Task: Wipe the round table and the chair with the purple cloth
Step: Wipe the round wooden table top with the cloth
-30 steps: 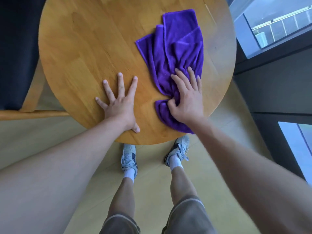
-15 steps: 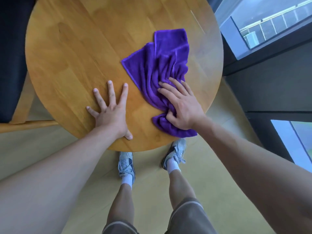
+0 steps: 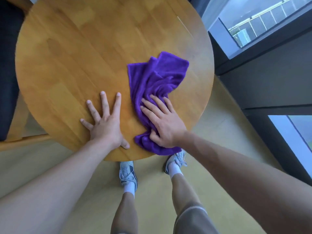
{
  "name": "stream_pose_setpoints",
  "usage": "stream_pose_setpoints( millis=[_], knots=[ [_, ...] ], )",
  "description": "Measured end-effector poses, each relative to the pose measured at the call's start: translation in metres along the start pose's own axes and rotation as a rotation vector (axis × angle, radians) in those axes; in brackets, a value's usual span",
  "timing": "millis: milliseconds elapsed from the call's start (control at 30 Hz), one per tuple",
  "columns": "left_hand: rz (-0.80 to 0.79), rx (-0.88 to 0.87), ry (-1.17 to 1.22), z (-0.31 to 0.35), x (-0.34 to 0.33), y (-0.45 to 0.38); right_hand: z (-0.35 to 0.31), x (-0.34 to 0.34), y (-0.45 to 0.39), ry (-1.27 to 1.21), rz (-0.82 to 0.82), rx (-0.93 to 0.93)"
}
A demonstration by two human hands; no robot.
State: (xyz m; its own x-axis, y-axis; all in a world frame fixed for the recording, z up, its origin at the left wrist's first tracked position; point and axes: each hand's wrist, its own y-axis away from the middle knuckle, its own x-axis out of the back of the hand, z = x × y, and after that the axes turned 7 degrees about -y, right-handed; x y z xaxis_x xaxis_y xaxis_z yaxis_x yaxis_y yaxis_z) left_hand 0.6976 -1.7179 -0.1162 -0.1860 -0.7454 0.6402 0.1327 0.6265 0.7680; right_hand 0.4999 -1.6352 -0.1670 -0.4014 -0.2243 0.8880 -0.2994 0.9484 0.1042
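1. Cloth (image 3: 157, 85): vivid purple, soft and plush like microfibre, bunched into long folds and ridges rather than spread flat.
2. It lies on the right half of the counter (image 3: 76, 56), running from a squarish far corner down to the near rim, where its crumpled end just overhangs the edge.
3. Right hand (image 3: 166, 122) lies on the near part of the cloth, fingers stretched forward over the folds and pressing them down, thumb tucked against a bunched lump by the rim.
4. Left hand (image 3: 104, 122) rests flat on bare wood just beside the cloth, fingers splayed wide, holding nothing; its thumb points toward the cloth without touching it.
5. The counter is round, of honey-coloured wood made of joined strips with visible grain and a smooth, slightly glossy finish.
6. Chair (image 3: 8, 81): at the left edge, a dark padded part above a pale wooden rail, partly tucked under the counter.
7. Floor (image 3: 84, 191) is pale yellowish and smooth; two grey-white sneakers (image 3: 128, 173) with white socks stand just under the near rim.
8. Windows (image 3: 253, 26) with dark frames line the right side.
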Motion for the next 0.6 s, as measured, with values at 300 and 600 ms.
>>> stream_pose_setpoints(
  millis=[300,600],
  knots=[
    [0.008,-0.002,0.007,-0.001,-0.001,0.000,0.026,0.019,-0.018,-0.081,0.342,-0.533],
    [0.023,-0.005,-0.023,0.000,0.000,-0.001,-0.013,-0.010,0.011,-0.045,0.095,-0.152]
  ],
)
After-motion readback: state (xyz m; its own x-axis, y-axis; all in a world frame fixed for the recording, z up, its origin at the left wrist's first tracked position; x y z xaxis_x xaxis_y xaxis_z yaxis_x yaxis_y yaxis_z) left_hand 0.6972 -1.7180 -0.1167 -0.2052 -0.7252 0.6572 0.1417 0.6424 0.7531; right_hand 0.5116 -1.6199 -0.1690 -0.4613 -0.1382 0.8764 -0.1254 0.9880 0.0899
